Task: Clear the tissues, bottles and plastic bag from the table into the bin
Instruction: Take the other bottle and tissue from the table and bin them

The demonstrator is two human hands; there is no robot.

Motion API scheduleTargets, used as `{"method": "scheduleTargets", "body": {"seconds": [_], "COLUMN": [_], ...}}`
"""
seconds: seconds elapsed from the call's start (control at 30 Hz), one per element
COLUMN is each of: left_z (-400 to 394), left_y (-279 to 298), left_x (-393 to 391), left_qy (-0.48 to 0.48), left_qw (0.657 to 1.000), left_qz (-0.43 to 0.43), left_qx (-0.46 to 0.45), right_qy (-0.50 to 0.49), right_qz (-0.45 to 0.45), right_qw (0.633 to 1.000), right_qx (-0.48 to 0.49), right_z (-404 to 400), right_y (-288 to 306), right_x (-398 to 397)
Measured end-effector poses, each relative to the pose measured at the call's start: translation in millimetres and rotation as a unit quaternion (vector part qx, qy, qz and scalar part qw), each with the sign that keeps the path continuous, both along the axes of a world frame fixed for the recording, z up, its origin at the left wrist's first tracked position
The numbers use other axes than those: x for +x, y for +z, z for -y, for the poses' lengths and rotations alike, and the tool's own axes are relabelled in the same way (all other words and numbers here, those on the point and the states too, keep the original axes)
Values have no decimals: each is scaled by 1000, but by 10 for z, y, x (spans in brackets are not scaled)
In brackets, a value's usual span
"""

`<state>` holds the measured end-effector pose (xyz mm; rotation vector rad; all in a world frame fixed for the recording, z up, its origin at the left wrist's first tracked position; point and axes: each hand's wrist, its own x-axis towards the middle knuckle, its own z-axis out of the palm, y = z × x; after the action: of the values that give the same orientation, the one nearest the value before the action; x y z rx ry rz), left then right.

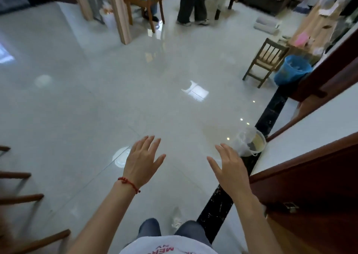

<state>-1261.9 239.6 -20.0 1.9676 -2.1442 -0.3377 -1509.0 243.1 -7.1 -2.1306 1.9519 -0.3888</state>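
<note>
The left hand (142, 161), a red string at its wrist, is hovering over the glossy floor with fingers spread, holding nothing. The right hand (230, 168) is doing likewise. The blue bin (290, 70) is standing far right, beside a small wooden chair (266, 60).

Glossy pale tiled floor (116, 91) mirroring window light — small wooden chair (265, 60) at right, dark wooden door (310, 186) nearer, black marble threshold strip (271, 114) between.
</note>
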Motion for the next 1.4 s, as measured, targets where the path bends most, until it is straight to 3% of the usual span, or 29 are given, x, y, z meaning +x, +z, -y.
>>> {"method": "scheduleTargets", "body": {"seconds": [0.27,0.63,1.0,1.4], "left_z": [122,330,902,2175], "left_y": [-43,-122,-135,-294], "left_x": [324,1360,2775,4269], "left_qy": [143,305,367,373], "left_qw": [990,952,930,927], "left_qz": [5,9,16,8], "left_qx": [19,12,25,43], "right_qy": [155,330,381,401], "right_qz": [-7,2,9,15], "right_qw": [988,944,924,916], "right_qx": [7,-9,-6,21], "right_z": [933,1805,2667,3978], "right_y": [-36,-57,-61,-208], "right_x": [309,1794,3358,4879]}}
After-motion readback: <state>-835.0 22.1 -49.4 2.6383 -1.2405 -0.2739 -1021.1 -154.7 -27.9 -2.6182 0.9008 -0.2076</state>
